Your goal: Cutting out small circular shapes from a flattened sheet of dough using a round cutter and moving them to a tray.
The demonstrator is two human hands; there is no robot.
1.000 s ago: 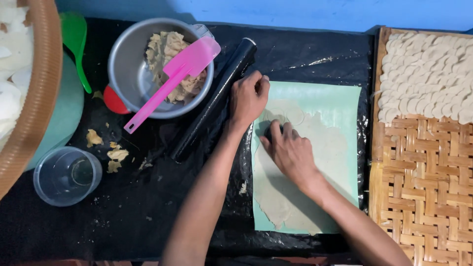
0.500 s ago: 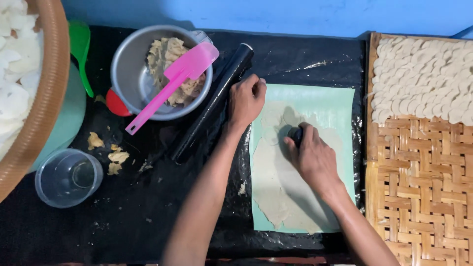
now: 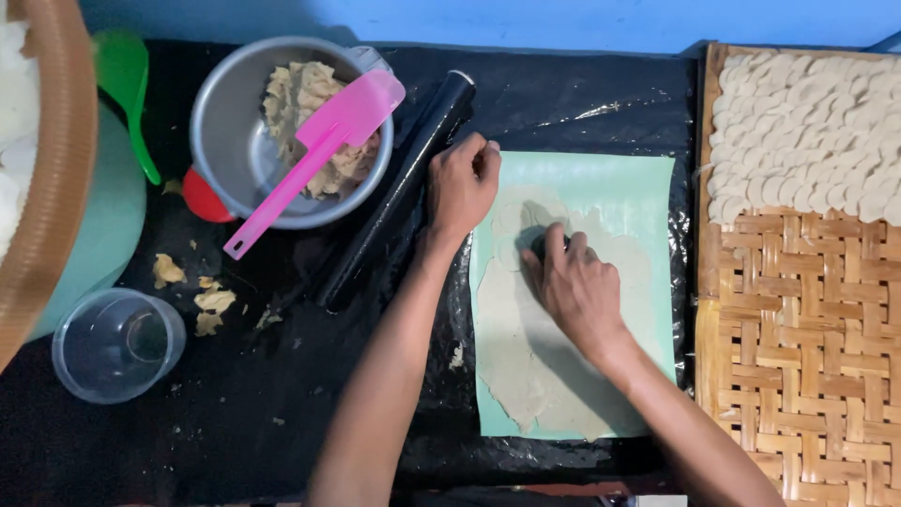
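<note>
A thin sheet of pale dough (image 3: 554, 376) lies rolled out on a light green mat (image 3: 648, 188). My right hand (image 3: 577, 286) presses a small dark round cutter (image 3: 544, 242) into the upper part of the dough. My left hand (image 3: 462, 183) rests on the mat's upper left corner, fingers curled on its edge, right beside a black rolling pin (image 3: 394, 192) that lies at a slant.
A metal bowl (image 3: 225, 160) with lumpy dough and a pink spatula (image 3: 314, 155) sits upper left. A clear plastic cup (image 3: 117, 343), dough scraps (image 3: 211, 302), a green spoon (image 3: 131, 94) and a woven basket (image 3: 56, 188) are at left. A woven bamboo tray (image 3: 798, 357) with several cut dough rounds (image 3: 807, 127) stands at right.
My right hand with the cutter shifted across the dough, first a little to the right, then back left and up. My left hand stayed on the mat's corner.
</note>
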